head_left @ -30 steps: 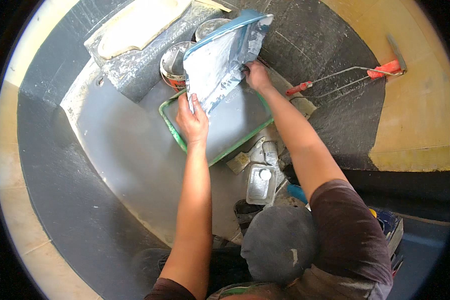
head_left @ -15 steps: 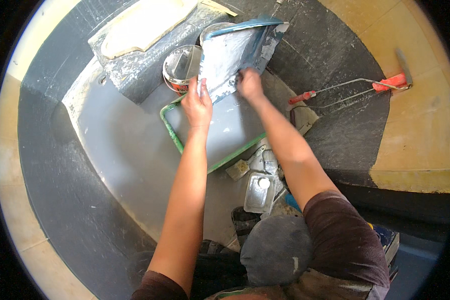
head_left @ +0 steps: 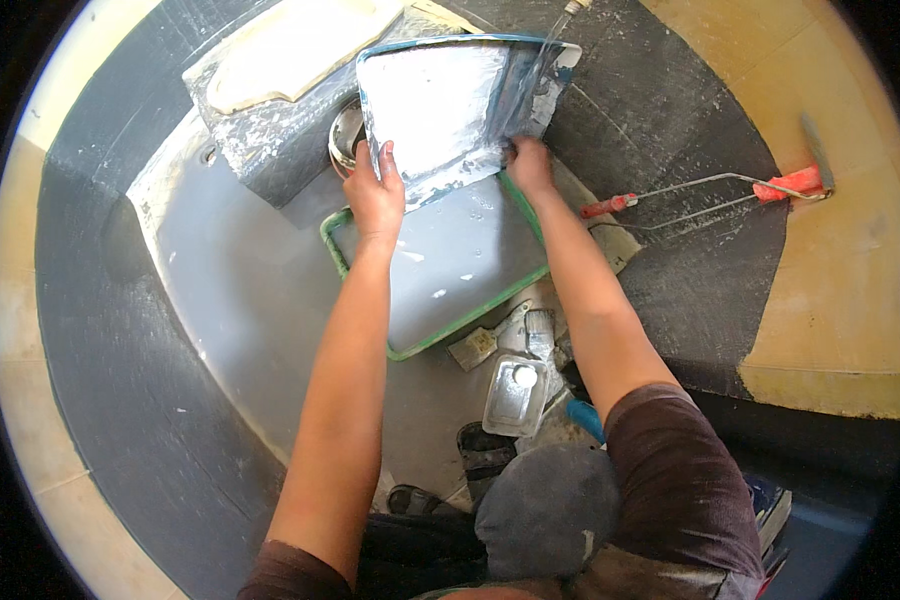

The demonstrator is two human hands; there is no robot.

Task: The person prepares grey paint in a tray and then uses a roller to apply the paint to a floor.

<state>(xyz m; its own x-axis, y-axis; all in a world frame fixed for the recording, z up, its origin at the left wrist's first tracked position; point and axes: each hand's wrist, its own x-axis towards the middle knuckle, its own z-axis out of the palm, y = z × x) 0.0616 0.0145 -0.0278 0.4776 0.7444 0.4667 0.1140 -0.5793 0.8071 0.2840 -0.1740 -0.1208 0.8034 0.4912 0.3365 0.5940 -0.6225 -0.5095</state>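
A blue paint tray (head_left: 430,110), its inside coated with white paint, is tilted up in front of me. My left hand (head_left: 375,200) grips its lower left edge, thumb on the near side. At the lower right part of the paint tray, my right hand (head_left: 532,165) is closed with curled fingers. Something small and dark shows at its fingertips, too hidden to name. Below both hands lies a green-rimmed tub (head_left: 460,325) of greyish liquid with white flecks floating in it.
A paint bucket (head_left: 346,135) stands partly behind the paint tray. To the right, a paint roller (head_left: 788,185) with a red handle leans on the curved wall. Nearer me are a paintbrush (head_left: 540,330), a clear plastic container (head_left: 516,395) and a slab (head_left: 305,50) at the far left.
The paint tray has swung left and sits more upright, hiding more of the bucket. My left hand moved slightly left; my right hand shifted right, toward the paint tray's right side.
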